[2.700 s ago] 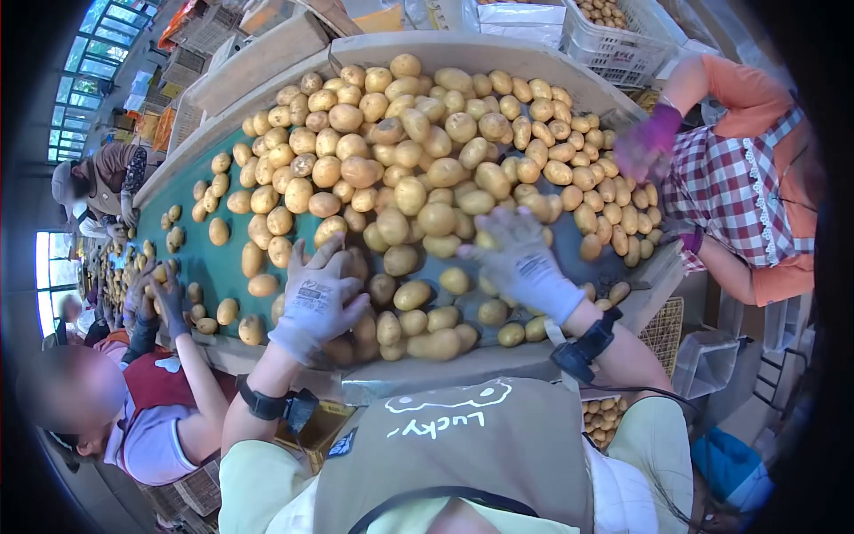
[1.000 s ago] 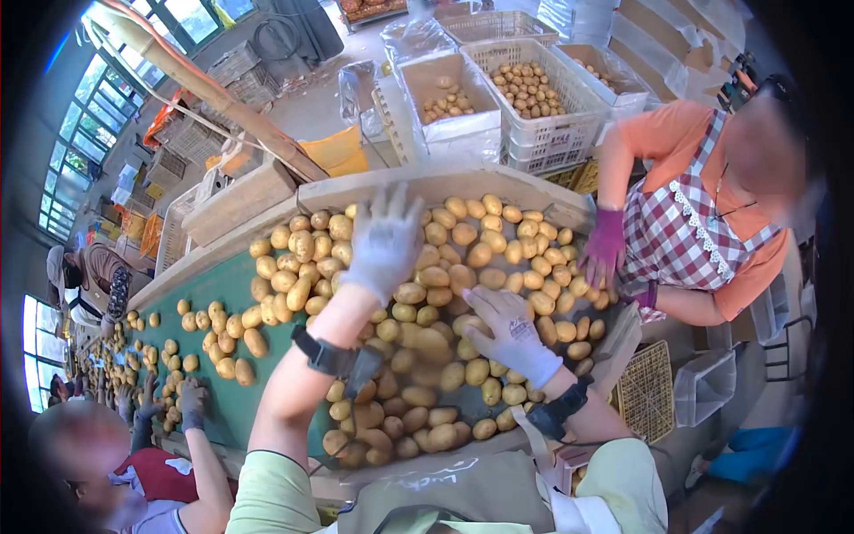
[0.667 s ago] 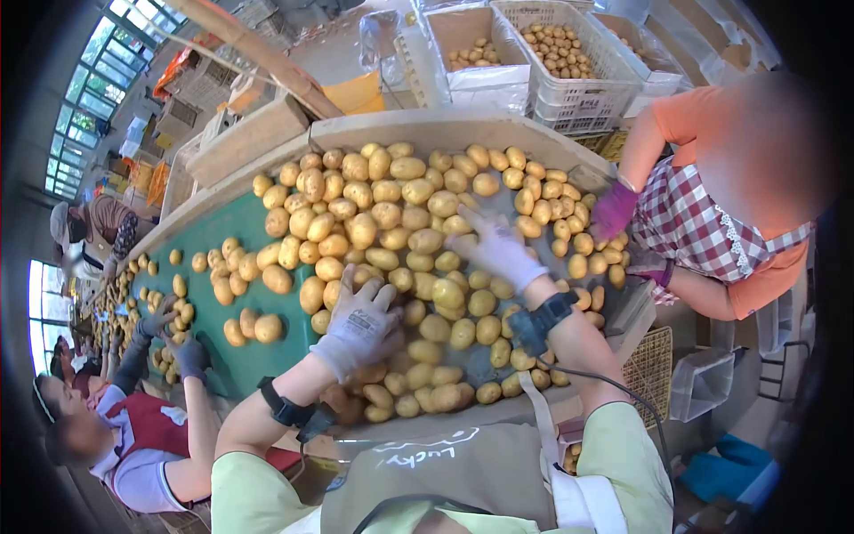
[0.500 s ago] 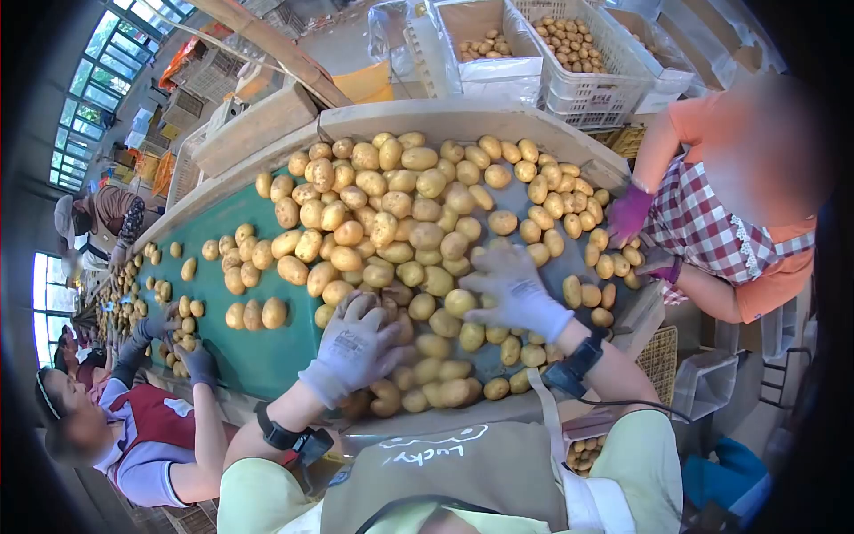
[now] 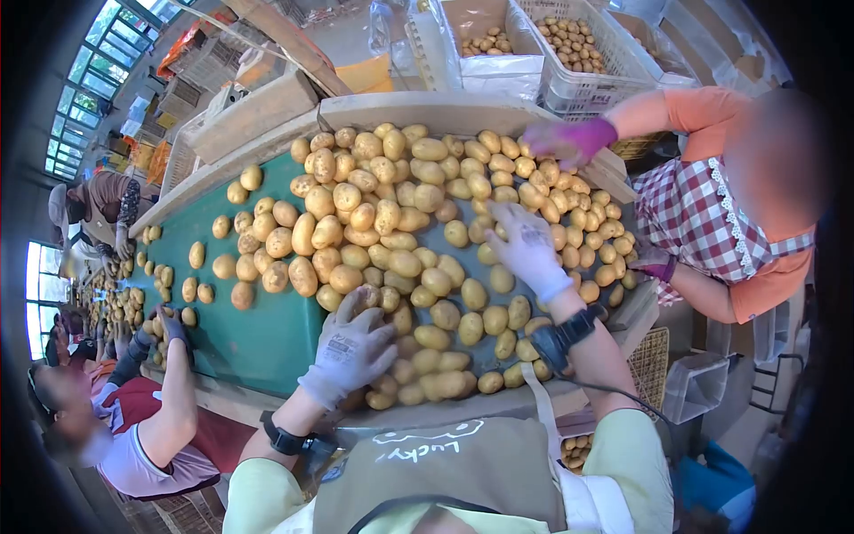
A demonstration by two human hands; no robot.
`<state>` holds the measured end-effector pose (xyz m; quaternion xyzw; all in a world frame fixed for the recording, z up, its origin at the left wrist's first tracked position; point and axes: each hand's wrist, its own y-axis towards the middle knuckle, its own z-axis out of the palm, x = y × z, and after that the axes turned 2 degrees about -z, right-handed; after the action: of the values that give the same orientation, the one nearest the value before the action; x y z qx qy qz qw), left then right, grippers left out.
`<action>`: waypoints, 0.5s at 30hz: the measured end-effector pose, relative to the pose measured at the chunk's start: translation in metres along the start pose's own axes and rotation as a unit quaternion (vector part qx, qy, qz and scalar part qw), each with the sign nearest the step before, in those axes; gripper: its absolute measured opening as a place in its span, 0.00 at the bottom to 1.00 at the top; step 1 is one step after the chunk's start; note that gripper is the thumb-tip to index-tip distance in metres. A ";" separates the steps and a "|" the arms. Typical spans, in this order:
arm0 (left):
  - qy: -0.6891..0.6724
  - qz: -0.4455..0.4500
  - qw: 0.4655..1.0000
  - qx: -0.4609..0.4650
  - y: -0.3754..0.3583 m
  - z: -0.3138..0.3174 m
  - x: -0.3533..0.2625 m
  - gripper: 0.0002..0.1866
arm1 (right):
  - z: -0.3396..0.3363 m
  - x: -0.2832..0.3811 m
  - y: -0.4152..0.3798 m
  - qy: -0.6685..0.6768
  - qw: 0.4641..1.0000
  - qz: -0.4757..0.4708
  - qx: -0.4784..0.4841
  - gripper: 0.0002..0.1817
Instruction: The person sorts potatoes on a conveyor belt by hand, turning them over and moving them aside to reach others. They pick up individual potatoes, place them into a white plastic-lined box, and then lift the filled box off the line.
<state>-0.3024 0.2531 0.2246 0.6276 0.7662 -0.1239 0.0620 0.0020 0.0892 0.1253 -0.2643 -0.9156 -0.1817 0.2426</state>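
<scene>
Downward, the left hand (image 5: 349,351) bends over potatoes (image 5: 387,218), fingers spread. The right hand (image 5: 528,249) reaches farther, fingers spread too.

I am monitoring a mass of loose potatoes (image 5: 387,216), yellow-brown and round to oval. Toward the upper middle they are overlapping in a heap. Toward the left they are lying farther apart on the green belt (image 5: 249,349). Toward the right, smaller-looking units are resting closely packed, touching their neighbours.

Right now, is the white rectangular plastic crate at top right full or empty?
Not empty: yellow oval potatoes show inside the crate; level unclear.
</scene>
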 end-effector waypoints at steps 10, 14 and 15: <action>-0.025 -0.004 0.999 -0.031 0.004 0.010 0.021 0.16 | -0.054 0.052 0.088 -0.200 0.894 -0.134 0.379 0.25; -0.043 -0.027 0.999 -0.008 0.012 0.010 0.020 0.16 | -0.020 -0.028 0.157 -0.116 0.978 -0.116 -0.130 0.27; -0.047 -0.025 0.999 -0.005 0.013 0.011 0.023 0.16 | -0.017 -0.025 0.167 -0.154 0.953 -0.126 -0.228 0.27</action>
<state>-0.2955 0.2737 0.2068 0.6014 0.7784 -0.1510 0.0975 0.1218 0.2042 0.1595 -0.2195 -0.9019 -0.3720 0.0068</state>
